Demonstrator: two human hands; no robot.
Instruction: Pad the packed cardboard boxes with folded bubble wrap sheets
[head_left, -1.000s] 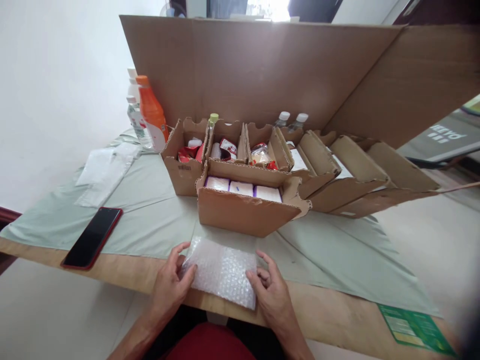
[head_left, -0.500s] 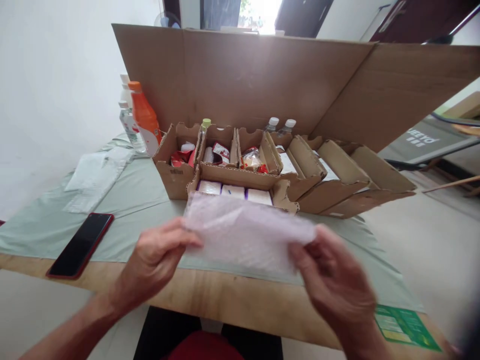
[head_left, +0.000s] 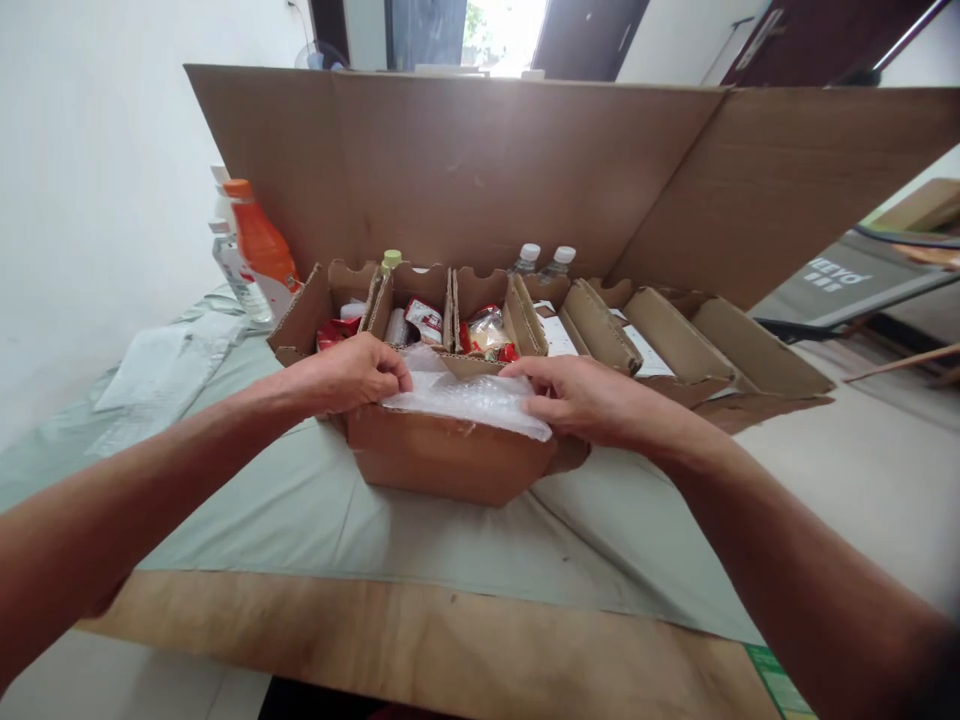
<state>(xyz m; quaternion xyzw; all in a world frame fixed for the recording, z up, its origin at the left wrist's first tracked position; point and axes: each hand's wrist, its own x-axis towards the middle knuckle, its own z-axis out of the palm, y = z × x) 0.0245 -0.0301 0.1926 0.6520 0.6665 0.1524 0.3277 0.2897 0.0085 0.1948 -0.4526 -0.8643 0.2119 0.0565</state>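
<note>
Since the earlier frame the bubble wrap sheet (head_left: 465,398) had gone from the air in front of the person to the open top of the front cardboard box (head_left: 450,455), and both arms had reached out over the table. The sheet lay across the box mouth, its right end drooping just over the front wall. The left hand (head_left: 349,375) pinched the sheet's left end between thumb and curled fingers; the right hand (head_left: 589,400) lay flatter, fingertips pressing the right end down rather than clenching it.

To seat the sheet well, it seemed best to keep both ends level and tuck the edges inside the walls, so nothing rode over the rim.

Room was tight behind: the row of small compartment boxes (head_left: 420,300) stood touching the front box, with snack packets (head_left: 487,330) in them, and the tall cardboard flap (head_left: 465,170) rose beyond. The green cloth (head_left: 375,530) in front and the wooden table edge (head_left: 450,650) lay open. An orange bottle (head_left: 259,245) stood well to the left.
</note>
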